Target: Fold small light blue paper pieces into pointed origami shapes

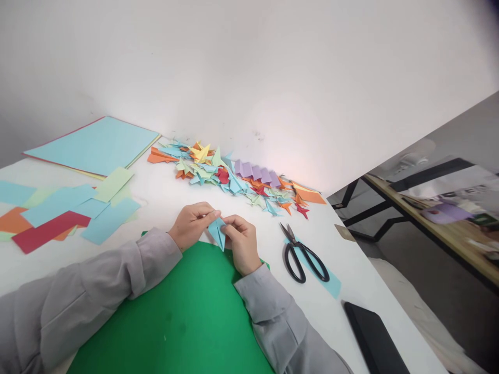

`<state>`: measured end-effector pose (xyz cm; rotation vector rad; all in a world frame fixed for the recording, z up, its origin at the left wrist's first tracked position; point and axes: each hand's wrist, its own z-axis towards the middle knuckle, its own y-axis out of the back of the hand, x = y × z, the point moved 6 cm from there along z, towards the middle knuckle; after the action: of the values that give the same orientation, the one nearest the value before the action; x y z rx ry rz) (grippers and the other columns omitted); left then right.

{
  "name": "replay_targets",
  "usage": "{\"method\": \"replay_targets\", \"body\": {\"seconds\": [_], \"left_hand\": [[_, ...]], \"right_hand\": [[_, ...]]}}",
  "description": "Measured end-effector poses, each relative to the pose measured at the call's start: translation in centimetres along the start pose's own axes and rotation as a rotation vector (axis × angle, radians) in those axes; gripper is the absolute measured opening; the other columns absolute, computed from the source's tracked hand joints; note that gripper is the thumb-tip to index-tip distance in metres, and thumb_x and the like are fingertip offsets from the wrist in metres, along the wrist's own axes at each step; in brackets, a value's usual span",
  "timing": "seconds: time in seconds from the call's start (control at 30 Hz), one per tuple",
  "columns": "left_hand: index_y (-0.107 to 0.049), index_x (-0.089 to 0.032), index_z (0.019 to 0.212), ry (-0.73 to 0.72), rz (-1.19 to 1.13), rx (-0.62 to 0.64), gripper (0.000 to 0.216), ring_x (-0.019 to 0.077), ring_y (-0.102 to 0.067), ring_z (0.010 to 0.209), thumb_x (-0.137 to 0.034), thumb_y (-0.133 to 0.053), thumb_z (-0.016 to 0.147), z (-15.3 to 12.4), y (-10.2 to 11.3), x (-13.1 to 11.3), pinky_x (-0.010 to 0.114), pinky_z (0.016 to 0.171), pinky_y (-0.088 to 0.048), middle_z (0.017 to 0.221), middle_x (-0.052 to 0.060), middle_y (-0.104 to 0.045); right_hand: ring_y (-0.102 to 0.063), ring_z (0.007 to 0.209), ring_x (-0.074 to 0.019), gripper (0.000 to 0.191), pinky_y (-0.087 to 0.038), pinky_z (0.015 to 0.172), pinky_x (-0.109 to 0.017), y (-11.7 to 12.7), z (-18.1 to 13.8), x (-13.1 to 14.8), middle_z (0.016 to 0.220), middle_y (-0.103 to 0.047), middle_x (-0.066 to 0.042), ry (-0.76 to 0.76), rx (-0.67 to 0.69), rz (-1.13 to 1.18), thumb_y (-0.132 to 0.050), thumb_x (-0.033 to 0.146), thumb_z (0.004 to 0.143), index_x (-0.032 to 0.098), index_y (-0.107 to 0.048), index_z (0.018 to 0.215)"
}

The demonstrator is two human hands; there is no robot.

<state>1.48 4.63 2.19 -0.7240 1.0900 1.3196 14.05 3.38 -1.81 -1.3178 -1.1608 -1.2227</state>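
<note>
My left hand [193, 223] and my right hand [242, 243] meet above the far edge of a large green sheet [183, 317]. Both pinch a small light-blue folded paper piece [217, 232] that points downward between the fingers. My left fingers grip its upper left part, and my right fingers close on its right side. Grey sleeves cover both forearms.
A pile of folded paper figures [234, 176] in several colours runs along the wall. Black scissors [302, 254] lie on a blue strip to the right. Loose coloured paper pieces [66, 213] and a stack of large sheets [95, 145] lie left. A black flat object [374, 340] sits near the table's right edge.
</note>
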Motion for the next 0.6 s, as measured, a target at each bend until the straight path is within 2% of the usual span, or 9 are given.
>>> {"method": "replay_targets", "body": {"seconds": [0.27, 0.47, 0.53, 0.6], "left_hand": [[-0.056, -0.015, 0.048, 0.098, -0.039, -0.038, 0.034, 0.0103, -0.047, 0.053, -0.030, -0.048, 0.078, 0.1, 0.2, 0.3, 0.023, 0.053, -0.039, 0.052, -0.001, -0.051], [-0.063, -0.014, 0.058, 0.208, -0.084, -0.079, 0.043, 0.0106, -0.050, 0.052, -0.044, -0.041, 0.080, 0.1, 0.4, 1.0, 0.023, 0.051, -0.042, 0.056, 0.002, -0.059], [-0.064, -0.013, 0.061, 0.189, -0.100, -0.078, 0.044, 0.0113, -0.052, 0.055, -0.045, -0.041, 0.080, 0.1, 0.4, 0.8, 0.023, 0.052, -0.043, 0.061, 0.004, -0.060], [-0.065, -0.013, 0.065, 0.133, -0.084, -0.048, 0.033, 0.0128, -0.054, 0.062, -0.041, -0.052, 0.074, 0.0, 0.3, 0.5, 0.023, 0.053, -0.044, 0.069, 0.005, -0.062]], "right_hand": [[-0.039, 0.039, -0.0079, 0.003, -0.032, 0.038, -0.020, -0.2, -0.1, -0.1, 0.043, -0.048, 0.006, -0.031, 0.031, 0.021, -0.056, 0.017, 0.055, 0.017, -0.059, 0.057], [-0.041, 0.040, -0.0082, 0.004, -0.032, 0.039, -0.020, 0.0, 0.1, -0.3, 0.043, -0.049, 0.006, -0.025, 0.006, 0.039, -0.056, 0.015, 0.055, 0.017, -0.060, 0.057], [-0.040, 0.039, -0.0082, 0.004, -0.032, 0.039, -0.020, 0.1, 0.1, -0.3, 0.042, -0.048, 0.006, -0.013, -0.003, 0.048, -0.057, 0.016, 0.055, 0.017, -0.060, 0.057], [-0.039, 0.039, -0.0079, 0.003, -0.030, 0.038, -0.020, 0.1, 0.1, -0.1, 0.042, -0.047, 0.007, 0.008, -0.010, 0.046, -0.058, 0.017, 0.056, 0.017, -0.060, 0.058]]}}
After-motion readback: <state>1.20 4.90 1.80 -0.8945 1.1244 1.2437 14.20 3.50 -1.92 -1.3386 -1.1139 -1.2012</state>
